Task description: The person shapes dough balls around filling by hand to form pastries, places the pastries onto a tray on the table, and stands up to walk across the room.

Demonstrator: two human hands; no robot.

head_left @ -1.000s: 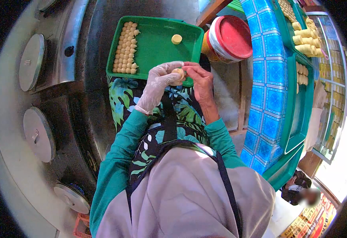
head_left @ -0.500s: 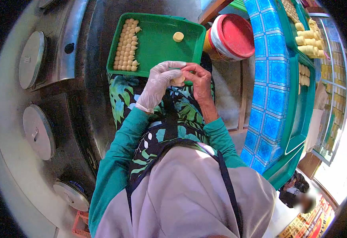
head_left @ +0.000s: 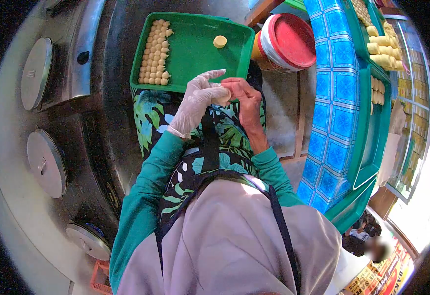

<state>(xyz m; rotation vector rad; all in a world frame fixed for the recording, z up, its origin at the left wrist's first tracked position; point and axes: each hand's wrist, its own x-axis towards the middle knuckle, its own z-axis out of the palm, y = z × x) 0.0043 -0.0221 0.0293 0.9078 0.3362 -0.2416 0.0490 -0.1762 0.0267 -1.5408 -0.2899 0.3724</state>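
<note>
My left hand [head_left: 193, 105], in a thin white glove, is closed around a small pale piece of dough [head_left: 221, 102], mostly hidden by the fingers, with the forefinger stretched out above it. Bare and curled, my right hand [head_left: 248, 102] presses its fingertips against the same dough from the right. Just beyond both hands, a green tray [head_left: 190, 64] rests by my lap. Rows of small dough balls [head_left: 154, 56] fill its left side, and a single cylindrical dough piece [head_left: 220, 42] stands toward its right.
A bucket with a red lid [head_left: 293, 42] stands right of the tray. Farther right, a blue tiled-pattern cloth [head_left: 330, 128] covers a table bearing green trays [head_left: 372, 147] and dough rolls [head_left: 383, 51]. Round metal lids [head_left: 46, 162] line the left. A person [head_left: 362, 236] is at lower right.
My left forefinger has lifted away from the right hand's fingers. My right fingers have curled in toward the dough. The view has shifted slightly.
</note>
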